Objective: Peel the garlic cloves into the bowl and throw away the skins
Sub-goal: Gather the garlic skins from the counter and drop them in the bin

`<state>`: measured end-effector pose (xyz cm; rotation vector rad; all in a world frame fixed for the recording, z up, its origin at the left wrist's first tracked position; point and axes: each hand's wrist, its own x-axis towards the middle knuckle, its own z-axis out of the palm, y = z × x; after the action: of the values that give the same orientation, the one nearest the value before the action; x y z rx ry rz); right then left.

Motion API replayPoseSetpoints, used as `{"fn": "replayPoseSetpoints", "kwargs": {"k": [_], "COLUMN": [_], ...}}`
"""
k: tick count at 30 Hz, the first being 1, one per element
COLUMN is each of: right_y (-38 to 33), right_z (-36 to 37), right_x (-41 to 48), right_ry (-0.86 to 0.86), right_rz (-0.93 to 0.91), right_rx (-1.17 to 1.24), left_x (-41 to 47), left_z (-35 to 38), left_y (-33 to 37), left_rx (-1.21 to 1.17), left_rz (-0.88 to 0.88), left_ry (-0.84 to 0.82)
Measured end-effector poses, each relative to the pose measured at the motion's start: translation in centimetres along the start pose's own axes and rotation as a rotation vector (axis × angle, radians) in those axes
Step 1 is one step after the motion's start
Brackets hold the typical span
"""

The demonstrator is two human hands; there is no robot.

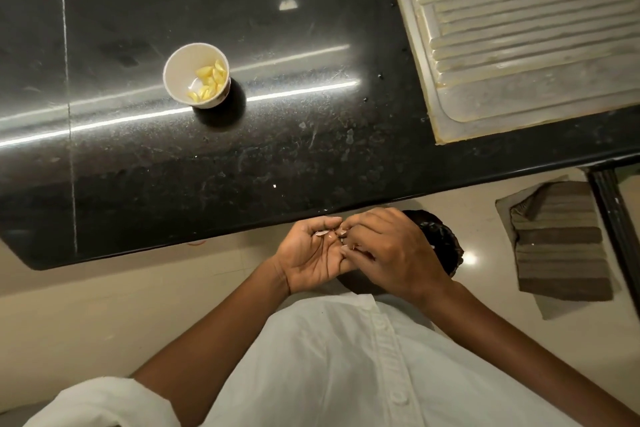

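Over the bin (440, 245) — left hand (311, 255) cups skins (323, 234), right hand (393, 250) pinches them.

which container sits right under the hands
The dark bin on the floor, behind the right hand; the white cup stands far off on the counter.

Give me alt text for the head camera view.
The left hand cups pale garlic skins while the right hand picks at them over a dark round bin below a black stone counter. A white paper bowl there holds peeled yellow garlic cloves.
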<state>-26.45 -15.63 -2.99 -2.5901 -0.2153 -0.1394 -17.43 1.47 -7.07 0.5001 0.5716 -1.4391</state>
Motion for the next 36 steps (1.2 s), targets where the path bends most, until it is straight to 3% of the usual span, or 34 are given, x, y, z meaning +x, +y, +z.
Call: {"fn": "replayPoseSetpoints", "kwargs": {"k": [10,17,23,26,31,36], "right_y": [1.4,2.3,4.1,5.9,9.8,14.7], "right_z": [-3.6,-5.4,-6.0,-5.5,-2.1,3.7], "right_x": [-4.1,-7.2,-11.1,-13.5,-16.9,-18.6], "right_ry": [0.17,0.646,1.188,1.388,1.562,1.553], "right_rz": [0.209,0.683,1.213,1.339,1.471,1.672], "right_rx": [0.019,0.225,0.658,0.858,1.068,1.094], "left_x": [3.5,7.7,12.8,15.9,22.5,30.2], "left_z": [5.3,11.1,16.5,17.9,17.8,14.8], "left_y": [0.0,-1.2,-4.6,-6.5,-9.7,-13.7], "left_rx": [0.164,0.311,0.559,0.649,0.87,1.252], "left_rz": [-0.131,-0.214,-0.2,-0.209,-0.178,-0.128], "left_ry": [-0.091,-0.143,0.017,0.072,0.238,0.426]}}
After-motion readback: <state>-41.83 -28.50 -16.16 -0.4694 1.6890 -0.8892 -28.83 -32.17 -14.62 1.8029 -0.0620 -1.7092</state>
